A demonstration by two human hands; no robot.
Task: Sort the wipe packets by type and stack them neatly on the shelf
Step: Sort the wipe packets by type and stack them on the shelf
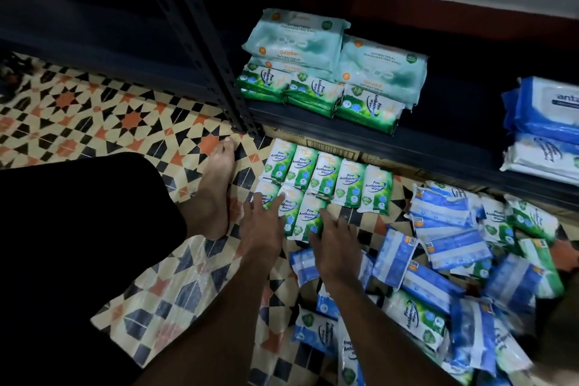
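Several green Pine Antibacterial wipe packets lie in two rows on the patterned floor below the dark shelf. My left hand lies flat with straight fingers touching the lower-left green packets. My right hand rests with spread fingers on the lower-right green packet. On the shelf stand pale teal Guardian packs with green Pine packs in front. A loose pile of blue and green packets covers the floor at right.
Large blue and white wipe packs are stacked at the shelf's right end. A dark metal shelf post stands left of the packs. My bare foot and black-clad knee are at left. A flattened cardboard box lies under the shelf front.
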